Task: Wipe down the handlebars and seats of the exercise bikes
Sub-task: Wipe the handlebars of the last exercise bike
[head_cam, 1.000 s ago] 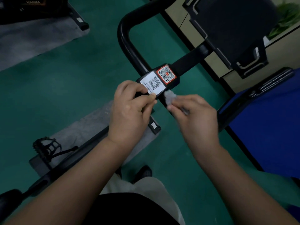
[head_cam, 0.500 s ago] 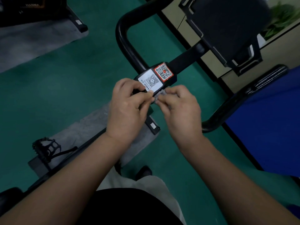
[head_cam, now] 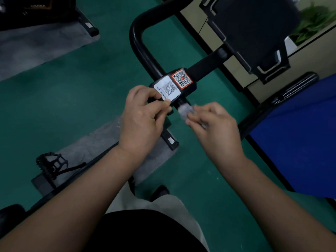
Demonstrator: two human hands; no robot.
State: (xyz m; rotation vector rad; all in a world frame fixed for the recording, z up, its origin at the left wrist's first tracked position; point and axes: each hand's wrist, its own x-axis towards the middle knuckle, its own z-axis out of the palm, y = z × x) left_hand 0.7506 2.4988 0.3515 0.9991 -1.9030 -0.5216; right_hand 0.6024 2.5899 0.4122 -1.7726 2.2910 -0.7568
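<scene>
Two grey mats [head_cam: 101, 142] on green floor [head_cam: 72, 84], handlebar [head_cam: 140, 44] above.

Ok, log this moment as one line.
left hand: grips handlebar clamp | right hand: pinches grey wipe beside clamp | seat: out of view

Head-worn view, steeply downward, close.

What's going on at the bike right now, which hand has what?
A person stands over an exercise bike's handlebar. The left hand grips the black centre block that carries two QR stickers, fingers curled at the near edge of the white sticker. The right hand pinches a small crumpled grey wipe just beside and below that block. Whether the wipe touches the bike is unclear, since it is blurred.
</scene>
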